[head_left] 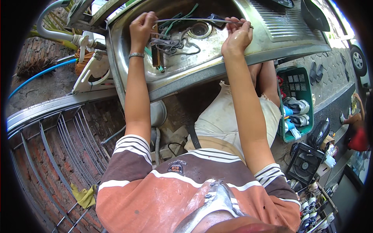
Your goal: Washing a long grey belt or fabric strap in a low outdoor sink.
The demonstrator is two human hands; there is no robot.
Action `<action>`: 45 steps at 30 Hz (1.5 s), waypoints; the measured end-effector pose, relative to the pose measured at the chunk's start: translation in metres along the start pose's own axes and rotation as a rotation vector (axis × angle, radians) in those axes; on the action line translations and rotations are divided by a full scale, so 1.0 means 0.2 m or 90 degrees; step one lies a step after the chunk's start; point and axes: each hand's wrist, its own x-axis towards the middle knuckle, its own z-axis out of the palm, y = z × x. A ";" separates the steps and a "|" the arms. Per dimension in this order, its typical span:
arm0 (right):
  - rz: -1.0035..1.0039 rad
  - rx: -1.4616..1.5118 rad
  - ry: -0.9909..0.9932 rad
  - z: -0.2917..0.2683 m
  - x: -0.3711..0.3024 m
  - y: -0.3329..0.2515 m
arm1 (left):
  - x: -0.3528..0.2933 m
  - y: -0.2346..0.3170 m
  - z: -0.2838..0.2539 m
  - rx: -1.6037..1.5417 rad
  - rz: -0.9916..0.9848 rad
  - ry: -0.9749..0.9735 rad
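Grey cord (190, 19) runs nearly straight above the steel sink (213, 48), held at 2 spots: your left hand (142, 25) curls its fingers closed around it, your right hand (237, 35) pinches it. A grey tangle (171, 46) lies near the drain (200, 30).

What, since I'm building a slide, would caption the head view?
Left hand and right hand hold a pale strand nearly straight over a metal sink containing tangled grey cord.

The orange-and-brown shirt (155, 198) has white-striped sleeves (133, 145).
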 end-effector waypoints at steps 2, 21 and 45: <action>-0.039 -0.037 -0.005 -0.01 -0.02 0.00 | 0.03 -0.04 -0.07 0.107 0.057 0.158; -0.186 -0.862 -0.620 0.15 -0.05 0.20 | -0.14 0.13 0.28 -0.283 -0.135 -0.335; 0.014 -1.270 -0.479 0.28 0.09 0.65 | 0.01 0.02 0.02 -0.312 -0.069 0.155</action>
